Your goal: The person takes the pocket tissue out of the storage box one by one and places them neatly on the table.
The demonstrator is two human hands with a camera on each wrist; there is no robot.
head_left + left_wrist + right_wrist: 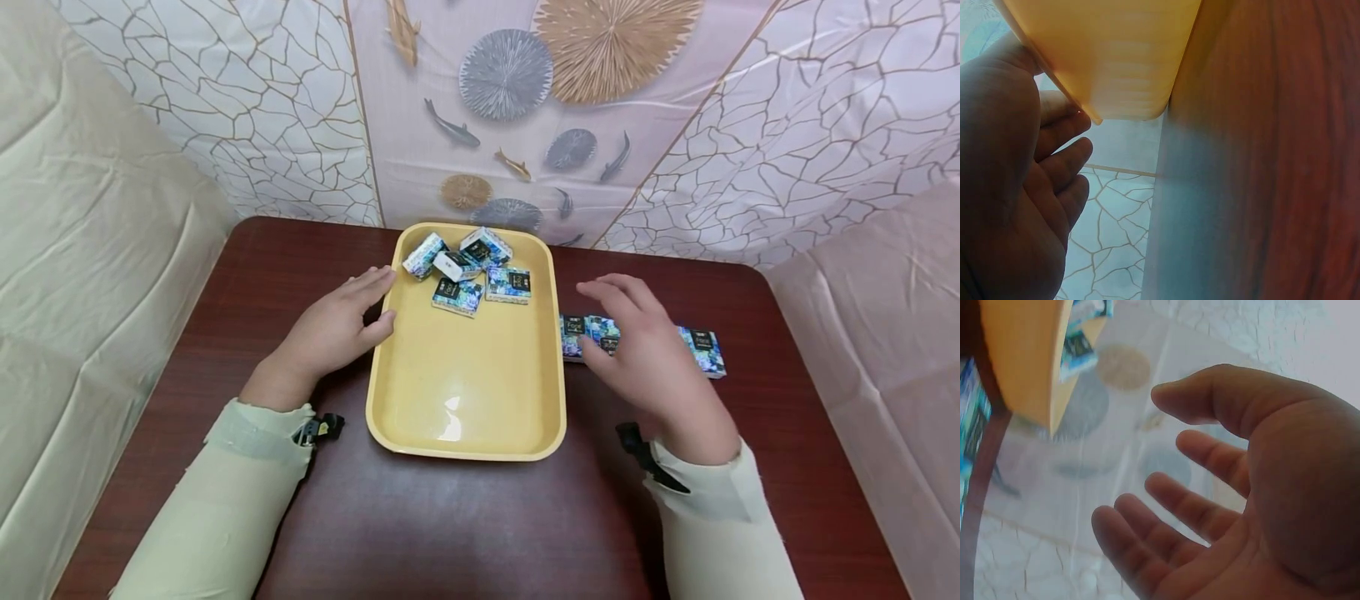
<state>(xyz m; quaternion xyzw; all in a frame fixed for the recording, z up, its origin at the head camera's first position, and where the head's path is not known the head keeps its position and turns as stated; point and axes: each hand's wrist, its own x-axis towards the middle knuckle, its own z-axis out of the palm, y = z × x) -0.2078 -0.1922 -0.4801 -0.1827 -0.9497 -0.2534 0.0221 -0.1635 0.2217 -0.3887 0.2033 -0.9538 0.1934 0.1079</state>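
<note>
The left hand point(333, 329) lies open against the yellow tray point(465, 400). The right hand point(652, 367) is open, holding nothing, above the small packets point(705, 350) on the table point(465, 525).

Looks like a makeshift recording booth at home: small dark wooden table point(465, 517) boxed in by plastic sheets point(97, 217), fish-print backdrop point(510, 108) behind, plain yellow tray point(465, 400) on top.

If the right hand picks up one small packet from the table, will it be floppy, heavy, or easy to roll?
The packets look flat and boxy, so one probably will not roll. Being small, it is likely light. The glossy wrap may feel a bit slippery to the right hand.
</note>
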